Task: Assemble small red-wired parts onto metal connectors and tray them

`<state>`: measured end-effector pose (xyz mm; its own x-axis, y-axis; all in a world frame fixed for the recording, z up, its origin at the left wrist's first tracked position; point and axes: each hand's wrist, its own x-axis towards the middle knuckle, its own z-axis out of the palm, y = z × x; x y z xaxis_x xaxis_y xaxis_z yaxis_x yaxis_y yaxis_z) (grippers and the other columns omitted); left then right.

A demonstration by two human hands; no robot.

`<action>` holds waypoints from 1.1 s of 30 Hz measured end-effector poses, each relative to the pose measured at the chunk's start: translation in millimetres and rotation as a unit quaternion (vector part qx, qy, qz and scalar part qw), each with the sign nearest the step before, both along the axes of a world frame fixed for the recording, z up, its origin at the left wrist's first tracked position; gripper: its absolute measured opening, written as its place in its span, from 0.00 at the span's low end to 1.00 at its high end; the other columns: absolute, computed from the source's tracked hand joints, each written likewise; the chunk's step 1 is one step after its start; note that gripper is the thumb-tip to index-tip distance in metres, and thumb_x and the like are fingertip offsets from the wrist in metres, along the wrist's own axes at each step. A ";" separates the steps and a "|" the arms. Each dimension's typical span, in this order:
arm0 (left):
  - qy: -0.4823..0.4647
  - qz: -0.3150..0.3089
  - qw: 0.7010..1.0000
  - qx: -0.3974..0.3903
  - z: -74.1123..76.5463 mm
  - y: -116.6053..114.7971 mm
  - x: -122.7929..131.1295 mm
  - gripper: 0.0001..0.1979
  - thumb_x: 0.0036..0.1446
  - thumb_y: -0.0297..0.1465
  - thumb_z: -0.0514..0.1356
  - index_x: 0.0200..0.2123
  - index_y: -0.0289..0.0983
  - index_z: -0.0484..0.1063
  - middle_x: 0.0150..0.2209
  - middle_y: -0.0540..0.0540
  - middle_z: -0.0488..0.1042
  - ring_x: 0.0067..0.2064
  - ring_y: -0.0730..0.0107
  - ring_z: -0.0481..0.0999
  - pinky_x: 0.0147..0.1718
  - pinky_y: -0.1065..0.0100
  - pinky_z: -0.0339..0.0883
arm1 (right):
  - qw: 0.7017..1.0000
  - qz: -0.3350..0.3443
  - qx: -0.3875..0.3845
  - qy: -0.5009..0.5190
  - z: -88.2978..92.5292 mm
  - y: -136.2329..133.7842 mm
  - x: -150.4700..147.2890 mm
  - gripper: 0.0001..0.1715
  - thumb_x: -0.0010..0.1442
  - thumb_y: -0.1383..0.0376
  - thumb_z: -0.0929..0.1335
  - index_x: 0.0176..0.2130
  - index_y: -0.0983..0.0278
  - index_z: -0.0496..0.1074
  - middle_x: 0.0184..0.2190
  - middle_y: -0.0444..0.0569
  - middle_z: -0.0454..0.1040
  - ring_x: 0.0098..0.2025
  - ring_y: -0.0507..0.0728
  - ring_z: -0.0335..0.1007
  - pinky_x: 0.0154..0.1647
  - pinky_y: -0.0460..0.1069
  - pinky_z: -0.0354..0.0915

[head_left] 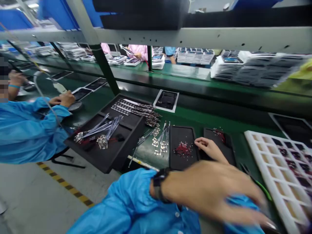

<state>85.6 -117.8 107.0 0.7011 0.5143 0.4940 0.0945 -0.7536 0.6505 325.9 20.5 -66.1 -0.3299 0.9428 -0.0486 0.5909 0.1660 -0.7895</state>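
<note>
My left hand (214, 191), wearing a dark watch (160, 184), stretches across in front of me to the right. It is blurred, with thumb and fingers apart, and I see nothing held in it. Behind it, my right hand (211, 149) is at the right rim of a black tray (174, 138). Its fingertips are drawn together; whatever they may hold is too small to make out. Small red and white pieces (183, 149) lie heaped in that tray. A second black tray (227, 146), partly covered by my right hand, has similar pieces at its far end.
On the right is a white compartment tray (270, 165) beside green-handled pliers (264, 190). Flat ribbon-like parts (161, 141) lie on the green bench, and more fill a black box (131, 130). A co-worker's blue sleeve (31, 130) is at left. A shelf beam (156, 35) crosses overhead.
</note>
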 end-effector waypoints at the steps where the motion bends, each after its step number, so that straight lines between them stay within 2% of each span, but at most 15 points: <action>1: -0.025 0.010 0.999 -0.026 -14.2 5.4 -7.7 0.12 0.68 0.39 0.64 0.45 0.36 0.79 0.48 0.44 0.84 0.52 0.66 0.81 0.58 0.72 0.70 | 1.000 0.004 0.009 0.001 -1.5 -0.9 -0.6 0.31 0.61 0.40 0.70 0.41 0.64 0.79 0.23 0.47 0.75 0.26 0.57 0.69 0.29 0.50 0.64; 3: -0.029 0.171 0.980 -0.100 -50.9 14.2 -34.0 0.08 0.69 0.35 0.63 0.42 0.37 0.78 0.43 0.45 0.83 0.49 0.66 0.82 0.54 0.68 0.71 | 0.999 0.002 0.034 0.001 -3.7 -2.9 -1.3 0.29 0.63 0.42 0.70 0.43 0.65 0.79 0.21 0.44 0.71 0.25 0.55 0.65 0.28 0.50 0.60; 5: 0.020 0.339 0.932 -0.130 -93.3 17.9 -69.0 0.06 0.68 0.33 0.62 0.41 0.38 0.78 0.41 0.45 0.82 0.46 0.63 0.81 0.52 0.62 0.71 | 0.998 -0.013 0.063 -0.002 -4.4 -5.3 -0.8 0.26 0.64 0.45 0.69 0.45 0.65 0.79 0.22 0.44 0.71 0.25 0.55 0.64 0.29 0.50 0.60; 7: 0.101 0.443 0.883 -0.119 -133.9 15.9 -102.2 0.05 0.67 0.31 0.61 0.43 0.38 0.78 0.44 0.42 0.81 0.50 0.57 0.78 0.55 0.56 0.70 | 0.995 -0.032 0.091 -0.006 -2.9 -8.0 0.5 0.24 0.65 0.47 0.69 0.44 0.64 0.79 0.24 0.45 0.72 0.26 0.55 0.64 0.30 0.51 0.60; 10: 0.200 0.488 0.843 -0.102 -179.8 5.5 -129.6 0.14 0.66 0.31 0.62 0.53 0.37 0.77 0.52 0.38 0.77 0.54 0.50 0.74 0.59 0.50 0.68 | 0.992 -0.023 0.122 -0.019 1.6 -11.6 1.5 0.19 0.65 0.52 0.70 0.45 0.63 0.80 0.28 0.48 0.75 0.29 0.57 0.67 0.33 0.52 0.62; 12: 0.232 0.495 0.833 -0.088 -197.6 -2.6 -130.0 0.20 0.67 0.34 0.61 0.60 0.37 0.75 0.57 0.36 0.73 0.57 0.48 0.71 0.60 0.49 0.68 | 0.989 0.007 0.141 -0.034 3.6 -12.9 1.2 0.16 0.66 0.54 0.71 0.46 0.62 0.80 0.32 0.50 0.78 0.35 0.59 0.71 0.39 0.54 0.65; 15: 0.245 0.515 0.818 -0.067 -208.7 -10.2 -117.1 0.22 0.68 0.37 0.60 0.63 0.38 0.73 0.61 0.34 0.69 0.60 0.45 0.68 0.59 0.47 0.68 | 0.984 0.030 0.162 -0.061 2.5 -12.9 1.1 0.13 0.67 0.56 0.69 0.45 0.61 0.80 0.38 0.53 0.81 0.41 0.63 0.74 0.45 0.56 0.67; 19: 0.235 0.529 0.814 -0.050 -207.6 -3.7 -104.4 0.23 0.68 0.40 0.60 0.63 0.40 0.74 0.64 0.32 0.65 0.63 0.41 0.65 0.59 0.43 0.67 | 0.987 0.010 0.124 -0.100 -1.7 -11.3 3.0 0.14 0.68 0.56 0.68 0.44 0.62 0.80 0.37 0.53 0.81 0.37 0.62 0.74 0.41 0.56 0.66; 21: 0.233 0.515 0.824 -0.030 -205.3 7.4 -102.2 0.23 0.69 0.41 0.60 0.64 0.41 0.74 0.67 0.31 0.61 0.66 0.39 0.62 0.61 0.41 0.66 | 0.985 0.014 0.123 -0.117 -3.3 -11.0 2.3 0.14 0.68 0.56 0.69 0.45 0.62 0.80 0.35 0.53 0.80 0.36 0.62 0.73 0.40 0.55 0.66; 25: 0.236 0.470 0.851 0.003 -204.4 33.9 -98.3 0.21 0.69 0.37 0.58 0.62 0.40 0.76 0.72 0.32 0.56 0.70 0.39 0.57 0.65 0.40 0.61 | 0.972 0.039 0.174 -0.150 -7.7 -10.8 -5.5 0.12 0.67 0.60 0.70 0.47 0.61 0.80 0.35 0.53 0.78 0.41 0.63 0.70 0.47 0.57 0.64; 30: 0.242 0.433 0.868 0.001 -209.7 50.9 -94.9 0.16 0.68 0.34 0.58 0.54 0.36 0.80 0.70 0.30 0.59 0.73 0.37 0.54 0.68 0.39 0.57 | 0.965 0.024 0.176 -0.191 -11.9 -16.0 -11.2 0.10 0.64 0.67 0.70 0.46 0.62 0.80 0.37 0.53 0.73 0.44 0.64 0.66 0.51 0.57 0.63; 33: 0.235 0.419 0.877 -0.011 -210.1 57.0 -98.0 0.13 0.67 0.33 0.60 0.50 0.38 0.80 0.69 0.33 0.62 0.72 0.39 0.56 0.68 0.39 0.58 | 0.963 0.011 0.178 -0.201 -5.7 -21.3 -6.9 0.06 0.65 0.66 0.71 0.41 0.62 0.79 0.38 0.54 0.72 0.44 0.65 0.64 0.52 0.58 0.62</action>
<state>-12.3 -60.7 -103.2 0.1961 0.9519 0.2353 0.8703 -0.2795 0.4055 318.9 -0.9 -71.8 -0.3727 0.9161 0.1481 0.8301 0.4005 -0.3881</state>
